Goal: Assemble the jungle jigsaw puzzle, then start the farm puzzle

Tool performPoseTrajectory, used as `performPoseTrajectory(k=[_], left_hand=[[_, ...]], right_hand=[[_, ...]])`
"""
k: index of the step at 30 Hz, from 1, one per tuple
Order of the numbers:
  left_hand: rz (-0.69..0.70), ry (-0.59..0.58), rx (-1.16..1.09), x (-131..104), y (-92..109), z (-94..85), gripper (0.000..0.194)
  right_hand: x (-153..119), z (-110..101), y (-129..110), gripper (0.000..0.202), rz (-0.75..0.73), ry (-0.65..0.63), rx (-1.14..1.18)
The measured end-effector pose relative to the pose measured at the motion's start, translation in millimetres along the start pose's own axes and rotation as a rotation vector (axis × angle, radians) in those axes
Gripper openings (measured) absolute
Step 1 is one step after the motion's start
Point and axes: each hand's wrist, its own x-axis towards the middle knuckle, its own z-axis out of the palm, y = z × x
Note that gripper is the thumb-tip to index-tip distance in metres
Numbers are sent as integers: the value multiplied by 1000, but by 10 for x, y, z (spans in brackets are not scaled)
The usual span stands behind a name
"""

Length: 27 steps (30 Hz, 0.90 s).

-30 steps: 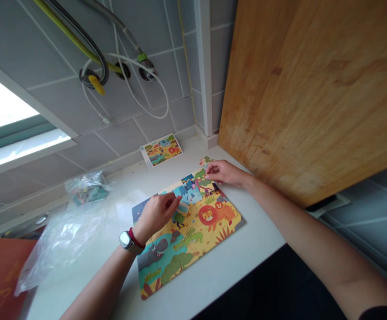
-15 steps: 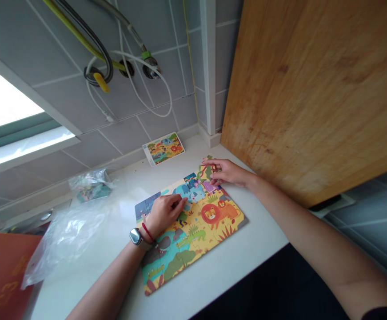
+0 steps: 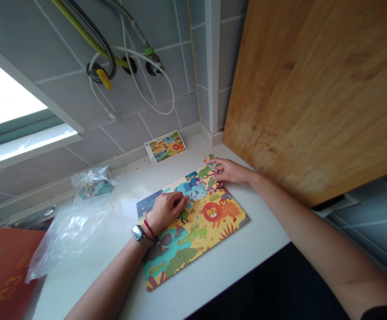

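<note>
Currently, both hands [image 3: 193, 189] touch the colorful animal puzzle [image 3: 196, 222].

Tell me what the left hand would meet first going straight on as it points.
Probably the right hand, or the puzzle pieces beside it; depth is hard to judge here.

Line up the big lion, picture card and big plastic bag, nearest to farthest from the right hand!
1. Big lion: on the puzzle, just below the right hand.
2. Picture card: farther back, to the left.
3. Big plastic bag: far left.
</note>
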Motion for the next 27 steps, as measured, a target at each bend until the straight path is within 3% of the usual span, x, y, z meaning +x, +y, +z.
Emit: performPoseTrajectory(k=[2, 7, 15, 27], left_hand=[[-6, 0, 0, 3, 7, -4, 47], [-9, 1, -1, 11, 19, -8, 47], [-14, 2, 0, 14, 55, -21, 48], [6, -3, 26, 12, -9, 12, 49]], right_hand=[[-16, -8, -10, 60, 13, -31, 3], [15, -79, 8, 41, -4, -53, -145], [159, -147, 127, 31, -180, 58, -345], [140, -110, 112, 16, -272, 131, -629]])
